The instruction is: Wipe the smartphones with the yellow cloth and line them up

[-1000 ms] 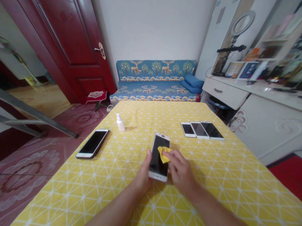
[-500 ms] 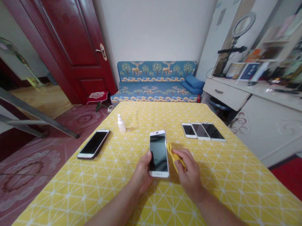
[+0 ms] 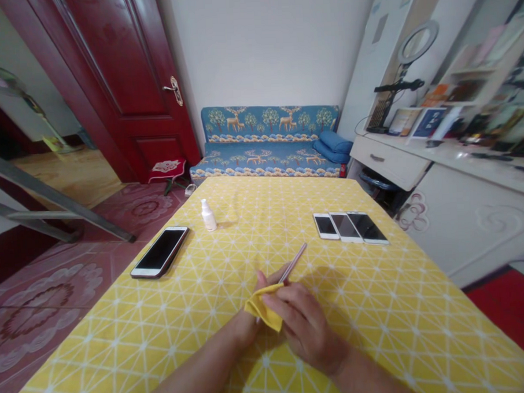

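Right hand (image 3: 305, 328) pinches yellow cloth (image 3: 262, 308) around phone edge (image 3: 293, 262).

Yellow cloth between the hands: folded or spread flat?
Folded: the soft yellow cloth is doubled into a small wad, pinched between the left hand and right hand, with no part of it spread out.

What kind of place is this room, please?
Probably a room in a home: a blue deer-patterned sofa, a dark red panelled door, and a ring light above a white desk.
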